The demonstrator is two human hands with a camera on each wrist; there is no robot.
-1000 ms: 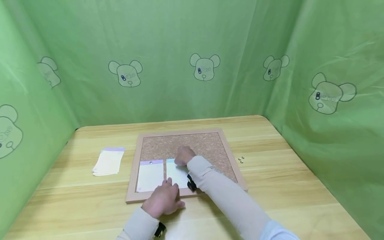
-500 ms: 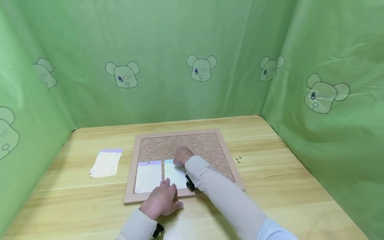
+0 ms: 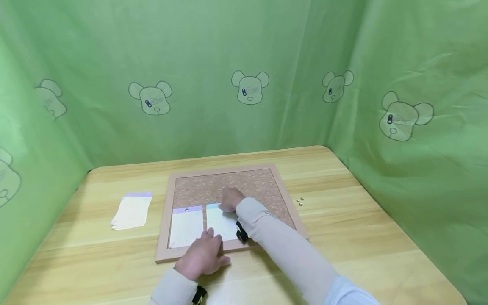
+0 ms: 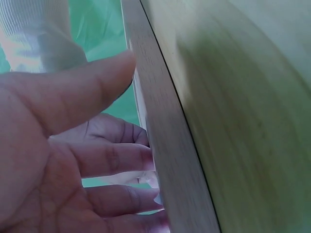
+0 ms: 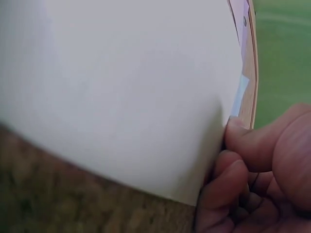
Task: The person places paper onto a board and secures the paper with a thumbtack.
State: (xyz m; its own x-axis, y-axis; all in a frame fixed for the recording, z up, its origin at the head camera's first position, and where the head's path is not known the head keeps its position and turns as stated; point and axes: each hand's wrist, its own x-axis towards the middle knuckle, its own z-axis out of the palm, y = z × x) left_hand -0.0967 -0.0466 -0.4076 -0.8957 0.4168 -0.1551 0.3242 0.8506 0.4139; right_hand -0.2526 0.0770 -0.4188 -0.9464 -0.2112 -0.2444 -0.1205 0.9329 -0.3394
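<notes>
Only the viewpoint has shifted: grainy corkboard (image 3: 194,186) lies under the spread left hand (image 3: 201,255) and curled right hand (image 3: 231,199), its grip hidden, green sheeting (image 3: 206,46) beyond.

Bare left hand (image 3: 202,254): back up, fingers extended, thumb spread. Bare right hand (image 3: 231,199): farther forward, fingers curled, thumb extended. Beige-sleeved right arm (image 3: 286,245) stretched diagonally forward-left.
</notes>
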